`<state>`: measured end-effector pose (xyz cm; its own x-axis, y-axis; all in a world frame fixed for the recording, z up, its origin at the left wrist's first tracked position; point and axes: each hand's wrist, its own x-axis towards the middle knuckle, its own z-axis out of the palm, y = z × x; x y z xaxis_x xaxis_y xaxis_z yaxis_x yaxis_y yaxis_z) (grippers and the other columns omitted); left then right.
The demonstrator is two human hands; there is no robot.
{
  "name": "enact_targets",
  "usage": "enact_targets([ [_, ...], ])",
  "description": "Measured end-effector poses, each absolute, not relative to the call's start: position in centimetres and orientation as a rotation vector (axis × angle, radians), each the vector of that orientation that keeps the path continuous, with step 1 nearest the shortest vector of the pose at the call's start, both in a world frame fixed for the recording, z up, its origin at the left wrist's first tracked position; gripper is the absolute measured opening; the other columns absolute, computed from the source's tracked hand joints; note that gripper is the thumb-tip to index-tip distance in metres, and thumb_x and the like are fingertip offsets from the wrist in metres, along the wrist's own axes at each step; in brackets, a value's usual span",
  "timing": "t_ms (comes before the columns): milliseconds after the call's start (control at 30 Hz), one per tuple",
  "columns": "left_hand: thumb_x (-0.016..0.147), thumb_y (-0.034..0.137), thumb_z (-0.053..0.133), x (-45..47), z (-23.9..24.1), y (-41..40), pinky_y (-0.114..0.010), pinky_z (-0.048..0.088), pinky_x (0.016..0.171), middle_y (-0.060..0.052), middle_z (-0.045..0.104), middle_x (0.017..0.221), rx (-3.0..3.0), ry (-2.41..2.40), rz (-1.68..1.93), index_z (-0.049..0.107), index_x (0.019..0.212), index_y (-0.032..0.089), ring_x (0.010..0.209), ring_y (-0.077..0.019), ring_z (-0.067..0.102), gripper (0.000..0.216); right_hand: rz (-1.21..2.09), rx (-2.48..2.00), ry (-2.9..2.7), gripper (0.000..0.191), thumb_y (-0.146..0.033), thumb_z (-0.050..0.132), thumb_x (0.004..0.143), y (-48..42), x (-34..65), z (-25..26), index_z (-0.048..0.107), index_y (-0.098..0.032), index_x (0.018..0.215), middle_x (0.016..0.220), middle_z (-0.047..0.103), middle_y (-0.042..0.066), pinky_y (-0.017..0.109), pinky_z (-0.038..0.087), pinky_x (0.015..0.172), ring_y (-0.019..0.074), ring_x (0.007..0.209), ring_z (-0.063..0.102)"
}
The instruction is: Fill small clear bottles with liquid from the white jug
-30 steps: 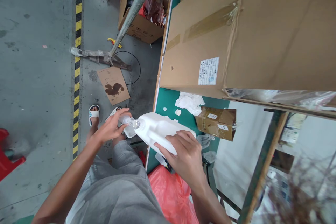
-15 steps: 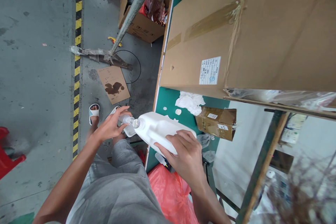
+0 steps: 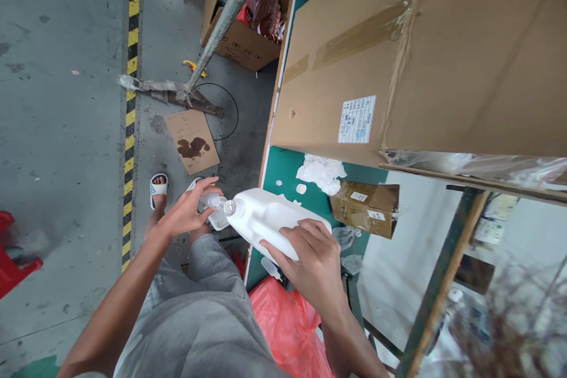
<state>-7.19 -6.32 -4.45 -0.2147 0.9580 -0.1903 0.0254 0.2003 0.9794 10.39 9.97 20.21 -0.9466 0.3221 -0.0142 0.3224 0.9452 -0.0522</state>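
Observation:
My right hand [image 3: 310,248] is closed round the handle of a white plastic jug [image 3: 266,207]. The jug lies tilted, its open mouth pointing left toward my other hand. My left hand [image 3: 188,209] grips a small clear plastic bottle [image 3: 215,201] between thumb and fingers, right at the jug's mouth. Whether the two mouths touch I cannot tell. Below them a whitish translucent tray-like container [image 3: 218,220] is partly hidden. On the green tabletop [image 3: 283,165] behind the jug lie a crumpled white tissue [image 3: 321,173] and a small white cap-like disc [image 3: 301,189].
A large cardboard box [image 3: 332,82] covers much of the table, with a smaller brown box [image 3: 365,207] beside it. A red plastic bag [image 3: 287,325] hangs by my waist. A metal pole [image 3: 230,12] with a foot stands left, near a stained cardboard sheet [image 3: 192,142] on the floor.
Almost nothing differs. Both hands, the jug and the small bottle keep their positions; the view has shifted very slightly.

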Motion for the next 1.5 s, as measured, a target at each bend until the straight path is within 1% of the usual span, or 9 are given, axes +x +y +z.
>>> enact_targets([
  [133,0.112,0.042,0.060,-7.20,-4.34,-6.25,-0.049,0.062,0.117,-0.017,0.083,0.147,0.993,1.499,1.179,0.034,0.173,0.021,0.146,-0.0358,0.076,0.069,-0.093,0.515,3.095,0.026,-0.039,0.076,0.112,9.94,10.48,20.22,0.073,-0.020,0.095,0.072,0.077,0.002,0.040,0.057,0.075,0.0222,0.069,0.070],
  [233,0.112,0.042,0.060,-7.22,-4.27,-6.22,-0.047,0.061,0.117,-0.016,0.083,0.146,0.998,1.502,1.181,0.034,0.172,0.021,0.146,-0.0351,0.076,0.069,-0.095,0.530,3.095,0.023,-0.037,0.076,0.112,9.89,10.53,20.19,0.073,-0.021,0.096,0.072,0.077,0.002,0.039,0.057,0.075,0.0218,0.070,0.070],
  [500,0.111,0.042,0.061,-7.09,-4.47,-6.37,-0.047,0.064,0.111,-0.016,0.084,0.145,0.993,1.505,1.202,0.035,0.172,0.021,0.143,-0.0348,0.077,0.070,-0.082,0.500,3.085,0.029,-0.040,0.075,0.113,9.91,10.41,20.30,0.074,-0.019,0.093,0.071,0.075,0.002,0.039,0.057,0.075,0.0218,0.070,0.069],
  [633,0.111,0.042,0.060,-7.09,-4.37,-6.38,-0.043,0.068,0.100,-0.018,0.083,0.145,0.974,1.493,1.196,0.034,0.173,0.019,0.141,-0.0356,0.077,0.071,-0.081,0.500,3.080,0.028,-0.038,0.075,0.113,9.90,10.38,20.36,0.073,-0.019,0.092,0.071,0.074,0.002,0.039,0.057,0.075,0.0219,0.070,0.069],
  [700,0.111,0.043,0.060,-7.12,-4.31,-6.36,-0.043,0.068,0.099,-0.019,0.083,0.146,0.975,1.491,1.189,0.033,0.173,0.020,0.140,-0.0358,0.078,0.072,-0.082,0.499,3.083,0.027,-0.038,0.075,0.112,9.89,10.38,20.34,0.073,-0.020,0.093,0.071,0.075,0.002,0.038,0.056,0.074,0.0215,0.070,0.068],
  [900,0.110,0.041,0.061,-7.10,-4.23,-6.37,-0.050,0.060,0.119,-0.016,0.084,0.144,0.985,1.521,1.193,0.036,0.172,0.021,0.143,-0.0347,0.077,0.070,-0.078,0.501,3.081,0.025,-0.037,0.075,0.112,9.89,10.40,20.30,0.073,-0.021,0.093,0.069,0.073,0.001,0.038,0.057,0.075,0.0213,0.070,0.068],
  [1100,0.110,0.037,0.060,-7.00,-4.23,-6.38,-0.047,0.060,0.117,-0.016,0.084,0.144,0.991,1.522,1.193,0.035,0.173,0.020,0.143,-0.0330,0.077,0.070,-0.070,0.487,3.076,0.028,-0.038,0.074,0.113,9.89,10.37,20.41,0.072,-0.020,0.093,0.070,0.073,0.001,0.037,0.057,0.076,0.0207,0.070,0.068],
  [1200,0.109,0.036,0.061,-7.00,-4.23,-6.40,-0.048,0.059,0.120,-0.015,0.085,0.144,1.006,1.540,1.191,0.034,0.173,0.021,0.143,-0.0326,0.077,0.071,-0.075,0.487,3.076,0.029,-0.039,0.073,0.114,9.89,10.31,20.45,0.072,-0.020,0.093,0.070,0.073,0.001,0.037,0.056,0.076,0.0210,0.070,0.068],
  [1500,0.111,0.040,0.060,-7.12,-4.15,-6.43,-0.050,0.057,0.124,-0.017,0.084,0.145,1.006,1.529,1.182,0.035,0.173,0.019,0.147,-0.0343,0.075,0.070,-0.072,0.484,3.076,0.029,-0.039,0.074,0.114,9.88,10.38,20.41,0.073,-0.020,0.093,0.070,0.075,0.001,0.038,0.057,0.076,0.0209,0.070,0.069],
])
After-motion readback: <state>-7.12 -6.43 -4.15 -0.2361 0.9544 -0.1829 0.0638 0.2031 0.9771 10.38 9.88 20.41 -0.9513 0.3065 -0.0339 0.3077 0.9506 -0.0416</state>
